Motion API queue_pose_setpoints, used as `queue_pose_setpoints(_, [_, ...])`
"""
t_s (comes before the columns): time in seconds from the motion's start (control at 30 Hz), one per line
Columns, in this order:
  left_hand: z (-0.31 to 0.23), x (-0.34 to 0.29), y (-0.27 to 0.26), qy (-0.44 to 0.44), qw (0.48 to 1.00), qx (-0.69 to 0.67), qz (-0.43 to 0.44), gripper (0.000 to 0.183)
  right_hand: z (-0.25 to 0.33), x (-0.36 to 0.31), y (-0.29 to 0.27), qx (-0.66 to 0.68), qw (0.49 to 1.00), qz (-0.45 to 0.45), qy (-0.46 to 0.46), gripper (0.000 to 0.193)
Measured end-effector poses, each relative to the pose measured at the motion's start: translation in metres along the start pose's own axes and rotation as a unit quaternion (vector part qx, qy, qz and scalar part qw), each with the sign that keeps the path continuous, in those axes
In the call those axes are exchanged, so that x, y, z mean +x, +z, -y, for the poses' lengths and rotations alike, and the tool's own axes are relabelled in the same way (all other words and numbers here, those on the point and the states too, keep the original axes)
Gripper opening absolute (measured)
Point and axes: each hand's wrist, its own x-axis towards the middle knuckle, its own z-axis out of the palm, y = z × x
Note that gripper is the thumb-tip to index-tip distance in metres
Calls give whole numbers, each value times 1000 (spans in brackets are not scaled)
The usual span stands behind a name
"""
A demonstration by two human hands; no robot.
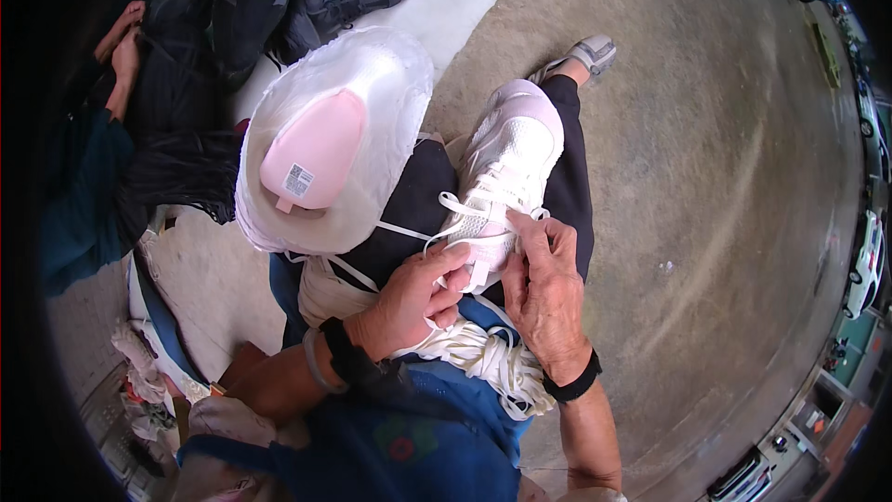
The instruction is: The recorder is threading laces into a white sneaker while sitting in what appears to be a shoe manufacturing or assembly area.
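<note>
A white and pale pink sneaker (511,144) rests on my lap, toe pointing away. White shoelace (492,193) crosses its front, with loose loops along the left side. My left hand (413,297) is closed at the collar end, thumb and fingers pinching by the tongue where a lace loop runs in. On the sneaker's right edge, my right hand (548,293) is closed with bent fingers at the eyelets; its fingertips partly hide the lace there. A tangled bundle of white laces (488,358) lies on my lap below the hands.
Beside my left knee sits a white bowl-shaped thing (400,74) with a pink, labelled, rounded piece (321,144) inside. Black shoes (339,0) and black laces (186,167) lie farther left, near a co-worker's hands (123,51). Concrete floor (697,223) spreads to the right.
</note>
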Motion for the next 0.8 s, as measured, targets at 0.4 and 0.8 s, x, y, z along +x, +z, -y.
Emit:
queue_pose_setpoints(0.4, [-19, -45, -3, 59, 990, 129, -16, 26, -9, -16, -10, 69, 993, -85, 44, 19])
queue_pose_setpoints(0.8, [-51, -49, -8, 100, 973, 207, 1, 28, 5, -12, -3, 51, 995, -60, 63, 25])
